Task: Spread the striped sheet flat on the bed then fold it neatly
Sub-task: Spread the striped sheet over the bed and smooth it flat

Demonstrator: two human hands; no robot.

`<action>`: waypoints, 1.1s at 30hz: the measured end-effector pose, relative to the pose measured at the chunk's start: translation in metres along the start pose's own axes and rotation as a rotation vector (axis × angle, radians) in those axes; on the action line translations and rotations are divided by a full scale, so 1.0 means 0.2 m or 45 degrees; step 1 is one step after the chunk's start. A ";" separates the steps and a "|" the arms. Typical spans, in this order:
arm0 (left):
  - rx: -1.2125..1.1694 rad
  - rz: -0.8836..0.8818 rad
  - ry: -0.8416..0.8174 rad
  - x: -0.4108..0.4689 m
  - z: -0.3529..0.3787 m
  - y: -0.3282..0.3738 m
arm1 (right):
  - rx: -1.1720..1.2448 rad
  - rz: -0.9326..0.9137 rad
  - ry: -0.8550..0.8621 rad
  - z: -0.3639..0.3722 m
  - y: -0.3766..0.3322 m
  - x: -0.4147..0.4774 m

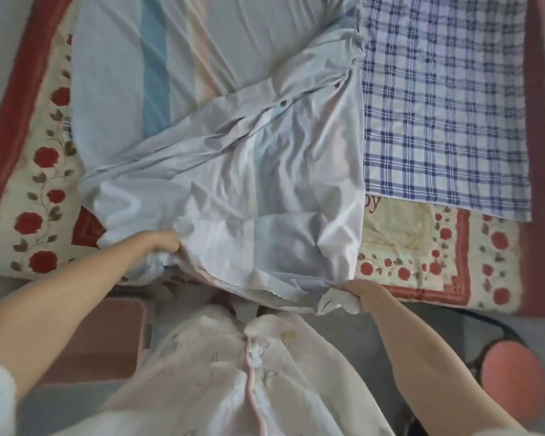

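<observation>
The striped sheet (221,127), pale blue with teal, pink and white bands, lies on the bed (29,171). Its far part is fairly smooth; its near part is doubled over and creased, reaching the bed's front edge. My left hand (164,242) grips a bunch of the sheet's near left edge, with its fingers hidden in the cloth. At the front edge of the bed my right hand (357,292) pinches the near right corner, and a scrap of white fabric sticks out of the fist.
A blue-and-white checked cloth (447,114) lies flat on the bed's right half, touching the sheet's right edge. The bedcover is cream with red roses and a red border. A pink mat (92,341) and a pink stool (510,376) stand on the floor beside me.
</observation>
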State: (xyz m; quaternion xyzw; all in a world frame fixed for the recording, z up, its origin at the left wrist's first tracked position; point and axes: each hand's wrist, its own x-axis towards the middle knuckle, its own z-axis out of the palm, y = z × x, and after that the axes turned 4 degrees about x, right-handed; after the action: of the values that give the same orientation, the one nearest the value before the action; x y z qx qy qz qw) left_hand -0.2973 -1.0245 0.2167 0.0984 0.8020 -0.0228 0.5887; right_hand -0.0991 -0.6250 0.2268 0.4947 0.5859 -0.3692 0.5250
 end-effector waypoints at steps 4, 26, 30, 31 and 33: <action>-0.833 0.006 1.061 -0.41 -0.98 0.22 | 1.118 -0.611 0.066 -0.48 -0.74 -0.37; -0.062 0.307 1.628 -0.66 -1.04 -0.31 | 0.281 -0.879 1.082 -0.70 -1.13 -0.92; 0.167 0.350 1.114 -0.34 -0.78 -0.36 | -0.192 -0.646 1.127 -0.52 -1.03 -0.58; 0.256 0.297 1.013 -0.26 -0.70 -0.37 | -0.263 -0.603 1.120 -0.47 -0.99 -0.51; 0.383 0.195 0.932 -0.12 -0.54 -0.39 | -0.350 -0.542 1.115 -0.37 -0.94 -0.32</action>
State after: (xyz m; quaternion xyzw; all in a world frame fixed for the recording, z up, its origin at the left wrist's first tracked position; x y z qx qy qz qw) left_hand -0.4065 -1.0871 0.2666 0.2447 0.9368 -0.0593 0.2431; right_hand -0.3018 -0.6121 0.2867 0.3989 0.8823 -0.1453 0.2035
